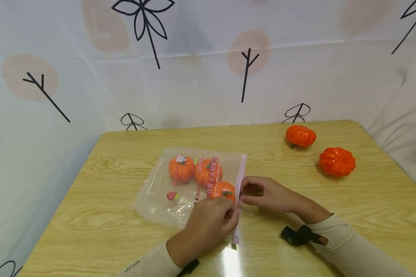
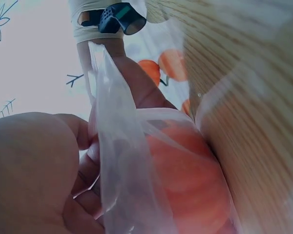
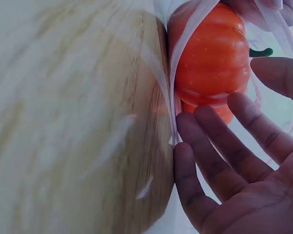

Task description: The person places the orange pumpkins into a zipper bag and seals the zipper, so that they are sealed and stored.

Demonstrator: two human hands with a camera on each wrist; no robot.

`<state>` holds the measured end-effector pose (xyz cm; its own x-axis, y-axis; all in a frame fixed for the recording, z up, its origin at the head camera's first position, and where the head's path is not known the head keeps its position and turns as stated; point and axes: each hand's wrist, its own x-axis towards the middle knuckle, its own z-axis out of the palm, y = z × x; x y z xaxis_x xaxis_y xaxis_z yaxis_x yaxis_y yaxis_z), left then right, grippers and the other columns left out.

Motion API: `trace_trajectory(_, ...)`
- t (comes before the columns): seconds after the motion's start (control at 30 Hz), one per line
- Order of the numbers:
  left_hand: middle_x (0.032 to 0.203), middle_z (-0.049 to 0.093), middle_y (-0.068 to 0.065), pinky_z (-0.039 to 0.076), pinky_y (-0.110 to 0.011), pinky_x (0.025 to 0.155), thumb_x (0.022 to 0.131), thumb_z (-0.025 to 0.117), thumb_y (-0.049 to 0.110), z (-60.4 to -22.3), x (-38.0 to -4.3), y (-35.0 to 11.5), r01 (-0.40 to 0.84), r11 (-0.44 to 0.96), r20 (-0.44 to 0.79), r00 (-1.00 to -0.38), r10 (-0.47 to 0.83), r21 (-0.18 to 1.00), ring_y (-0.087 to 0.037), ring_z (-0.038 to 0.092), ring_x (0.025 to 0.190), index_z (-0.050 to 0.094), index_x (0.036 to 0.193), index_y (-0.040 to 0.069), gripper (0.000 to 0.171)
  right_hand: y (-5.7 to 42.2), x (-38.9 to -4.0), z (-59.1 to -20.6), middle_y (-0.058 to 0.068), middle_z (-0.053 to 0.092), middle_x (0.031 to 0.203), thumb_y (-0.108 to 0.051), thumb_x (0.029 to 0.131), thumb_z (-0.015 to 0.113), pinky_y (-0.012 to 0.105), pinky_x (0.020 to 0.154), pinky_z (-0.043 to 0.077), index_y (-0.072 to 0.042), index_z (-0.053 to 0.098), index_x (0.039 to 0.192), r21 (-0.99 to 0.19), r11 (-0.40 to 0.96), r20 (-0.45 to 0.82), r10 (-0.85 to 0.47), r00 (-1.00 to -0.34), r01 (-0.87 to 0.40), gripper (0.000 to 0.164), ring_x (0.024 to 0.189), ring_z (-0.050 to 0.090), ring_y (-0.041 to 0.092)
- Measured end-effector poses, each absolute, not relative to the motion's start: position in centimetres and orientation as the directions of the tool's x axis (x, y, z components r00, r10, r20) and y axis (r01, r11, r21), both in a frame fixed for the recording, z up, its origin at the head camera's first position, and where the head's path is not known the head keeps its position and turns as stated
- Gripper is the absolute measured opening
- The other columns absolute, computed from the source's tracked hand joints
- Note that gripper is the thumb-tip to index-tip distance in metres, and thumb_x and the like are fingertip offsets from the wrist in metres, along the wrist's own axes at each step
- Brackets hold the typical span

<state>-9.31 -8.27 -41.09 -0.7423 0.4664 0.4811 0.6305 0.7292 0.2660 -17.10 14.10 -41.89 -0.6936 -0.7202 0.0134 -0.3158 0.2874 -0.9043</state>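
Note:
A clear zip bag (image 1: 156, 190) with pink printing lies on the table, its pink zip edge (image 1: 240, 169) facing right. Inside it are three small orange toy pumpkins (image 1: 181, 171), one close to the mouth. My left hand (image 1: 209, 217) pinches the near part of the zip edge between thumb and fingers. At the mouth is my right hand (image 1: 272, 196); in the right wrist view its fingers (image 3: 215, 131) are extended and spread, their tips at the bag's lower lip. There the mouth stands apart, with an orange pumpkin (image 3: 212, 58) showing inside.
Two more orange pumpkins, one farther back (image 1: 301, 135) and one nearer (image 1: 337, 162), sit on the right side of the wooden table (image 1: 90, 215). A white patterned cloth (image 1: 201, 77) hangs behind the table. Black wrist cameras (image 1: 299, 235) are strapped at both sleeves.

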Motion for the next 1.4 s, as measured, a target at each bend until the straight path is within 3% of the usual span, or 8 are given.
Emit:
trace_trajectory(0.27, 0.064, 0.045, 0.012, 0.026, -0.014, 0.053, 0.088, 0.072, 0.024, -41.18, -9.40, -8.16, 0.594, 0.746, 0.459, -0.776, 0.433, 0.301, 0.000, 0.035, 0.056, 0.058, 0.072, 0.018, 0.023, 14.20, -17.12, -41.67, 0.008, 0.068, 0.112, -0.010, 0.097, 0.063, 0.024, 0.093, 0.052, -0.007, 0.063, 0.113, -0.919, 0.251, 0.032, -0.722, -0.692, -0.305, 0.016, 0.107, 0.067, 0.019)
trace_trajectory(0.53, 0.066, 0.051, 0.012, 0.030, -0.013, 0.053, 0.080, 0.076, 0.021, -41.38, -9.24, -8.13, 0.609, 0.744, 0.498, -0.752, 0.431, 0.275, 0.001, 0.039, 0.057, 0.059, 0.076, 0.019, 0.017, 14.38, -17.24, -41.92, 0.008, 0.067, 0.120, -0.012, 0.098, 0.062, 0.027, 0.098, 0.051, -0.011, 0.063, 0.117, -0.916, 0.223, 0.050, -0.760, -0.648, -0.332, 0.020, 0.112, 0.064, 0.011)
trace_trajectory(0.77, 0.059, 0.047, 0.016, 0.021, -0.010, 0.045, 0.079, 0.075, 0.020, -41.28, -8.86, -8.05, 0.586, 0.775, 0.486, -0.761, 0.429, 0.234, 0.008, 0.032, 0.051, 0.062, 0.078, 0.020, 0.013, 14.33, -17.16, -42.06, 0.003, 0.067, 0.127, -0.017, 0.099, 0.062, 0.030, 0.104, 0.048, -0.013, 0.064, 0.127, -0.895, 0.264, 0.015, -0.789, -0.614, -0.361, 0.028, 0.119, 0.060, 0.006)
trace_trajectory(1.03, 0.058, 0.048, 0.015, 0.022, -0.010, 0.046, 0.081, 0.076, 0.018, -41.27, -9.07, -8.06, 0.600, 0.757, 0.485, -0.758, 0.436, 0.259, 0.007, 0.033, 0.050, 0.061, 0.078, 0.019, 0.016, 14.49, -17.23, -42.10, 0.008, 0.060, 0.138, -0.014, 0.102, 0.055, 0.023, 0.107, 0.043, -0.009, 0.055, 0.138, -0.890, 0.299, -0.036, -0.798, -0.601, -0.344, 0.037, 0.127, 0.055, 0.006)
trace_trajectory(1.17, 0.058, 0.047, 0.016, 0.020, -0.010, 0.047, 0.082, 0.075, 0.019, -41.33, -9.12, -8.09, 0.601, 0.758, 0.493, -0.755, 0.432, 0.255, 0.007, 0.033, 0.051, 0.060, 0.078, 0.020, 0.016, 14.54, -17.28, -42.34, 0.007, 0.057, 0.143, -0.012, 0.102, 0.054, 0.022, 0.110, 0.039, -0.012, 0.053, 0.142, -0.869, 0.293, -0.019, -0.824, -0.566, -0.398, 0.040, 0.133, 0.050, 0.008)
trace_trajectory(1.27, 0.058, 0.048, 0.017, 0.021, -0.011, 0.048, 0.083, 0.074, 0.020, -41.32, -9.22, -8.09, 0.600, 0.760, 0.499, -0.752, 0.431, 0.248, 0.007, 0.034, 0.051, 0.060, 0.079, 0.021, 0.015, 14.53, -17.17, -42.34, 0.004, 0.053, 0.148, -0.013, 0.103, 0.052, 0.028, 0.114, 0.036, -0.019, 0.053, 0.144, -0.834, 0.309, -0.010, -0.837, -0.547, -0.457, 0.041, 0.138, 0.045, 0.015)
trace_trajectory(1.4, 0.059, 0.049, 0.017, 0.022, -0.011, 0.049, 0.086, 0.073, 0.022, -41.32, -9.29, -8.07, 0.600, 0.760, 0.501, -0.752, 0.429, 0.251, 0.008, 0.035, 0.051, 0.061, 0.080, 0.021, 0.014, 14.45, -16.87, -42.15, 0.003, 0.045, 0.154, -0.018, 0.105, 0.049, 0.047, 0.116, 0.034, -0.025, 0.051, 0.145, -0.790, 0.359, -0.036, -0.837, -0.546, -0.497, 0.041, 0.142, 0.040, 0.026)
